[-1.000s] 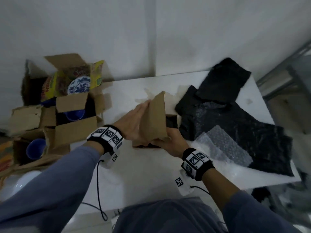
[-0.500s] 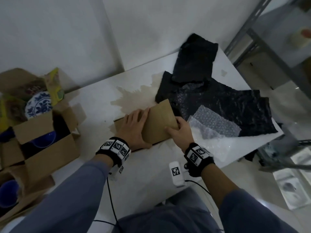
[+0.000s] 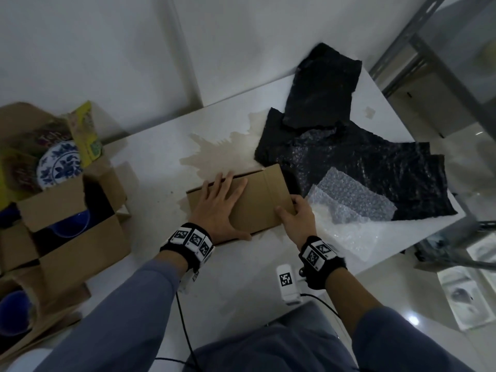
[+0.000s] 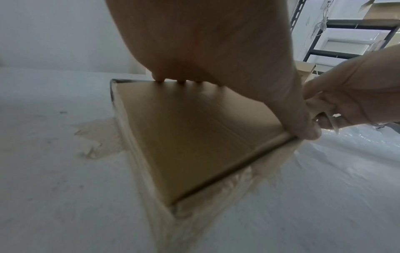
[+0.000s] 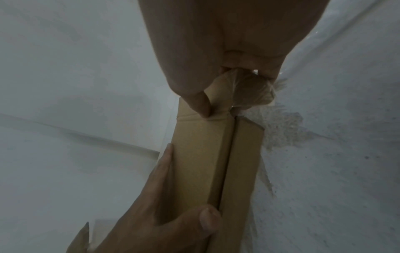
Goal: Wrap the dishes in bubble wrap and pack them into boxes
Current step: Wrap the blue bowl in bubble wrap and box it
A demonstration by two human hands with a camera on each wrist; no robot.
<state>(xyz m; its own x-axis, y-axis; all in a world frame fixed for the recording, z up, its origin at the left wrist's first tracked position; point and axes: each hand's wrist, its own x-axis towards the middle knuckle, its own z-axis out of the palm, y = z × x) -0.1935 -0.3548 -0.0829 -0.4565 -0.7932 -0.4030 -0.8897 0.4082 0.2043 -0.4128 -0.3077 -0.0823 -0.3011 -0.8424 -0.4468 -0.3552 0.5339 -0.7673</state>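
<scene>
— Cardboard is what we have under both hands: the flat box (image 3: 241, 200) sits mid-frame on the worktop (image 3: 241, 264), long axis running from lower left up to the right.

— Our left hand (image 3: 218, 208) lies spread and flat on its lid, fingers straight, gripping nothing. Our right hand (image 3: 296, 220) pinches the tuck flap at the box's right end, thumb on top.

— So the right hand is nearer the open end; we judge the closing push goes there, leftward along that axis.

— And the dishes? One patterned plate (image 3: 59, 163) waits in an open carton (image 3: 72, 232) at the left edge; bubble wrap (image 3: 351, 202) lies just right of us.
</scene>
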